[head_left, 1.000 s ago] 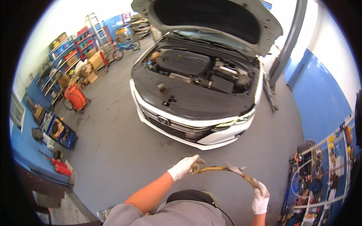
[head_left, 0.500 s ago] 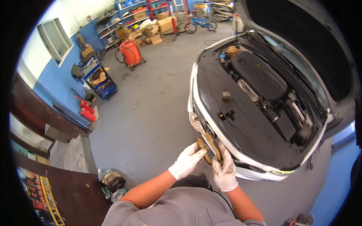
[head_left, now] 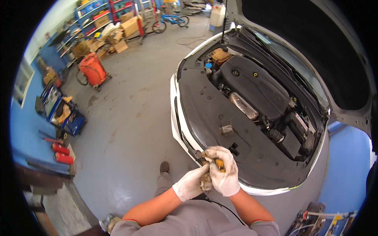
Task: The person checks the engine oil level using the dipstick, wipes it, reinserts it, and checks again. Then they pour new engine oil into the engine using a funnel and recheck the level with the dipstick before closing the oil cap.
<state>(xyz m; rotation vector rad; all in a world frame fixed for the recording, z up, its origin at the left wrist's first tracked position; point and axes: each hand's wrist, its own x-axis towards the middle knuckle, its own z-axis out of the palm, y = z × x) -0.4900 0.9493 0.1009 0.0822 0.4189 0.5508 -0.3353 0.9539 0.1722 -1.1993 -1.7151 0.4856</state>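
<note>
Car: white, nose toward the person (head_left: 260, 191), engine bay exposed.
Hood: raised, dark-lined (head_left: 303, 47).
Panel: black, across the car's front (head_left: 197, 106).
Bike: blue, far side of the floor (head_left: 172, 19).
Cart: blue, loaded, near the left wall (head_left: 75, 125).
Machine: red, wheeled, between cart and bike (head_left: 93, 71).
Right hand: white glove, stained (head_left: 225, 175); fingers curled round the pliers' grips, back of the hand outward.
Left hand: white glove (head_left: 191, 185); fingers bent in against the right hand, thumb up by the tool; whether it pinches the pliers cannot be told.
Pliers: yellow-gripped (head_left: 219, 163), between the hands, above the panel's near edge; mostly hidden, metal head poking out leftward.
Pliers, handling: probably stiff metal, of modest weight, hardly fragile; soiled gloves may make them slippery. Best held well down the yellow grips, palm round both, fingers off the pivot.
Clip: black, lying on the panel (head_left: 234, 148).
Small block: on the panel beyond the clip (head_left: 226, 129); kind unclear.
</note>
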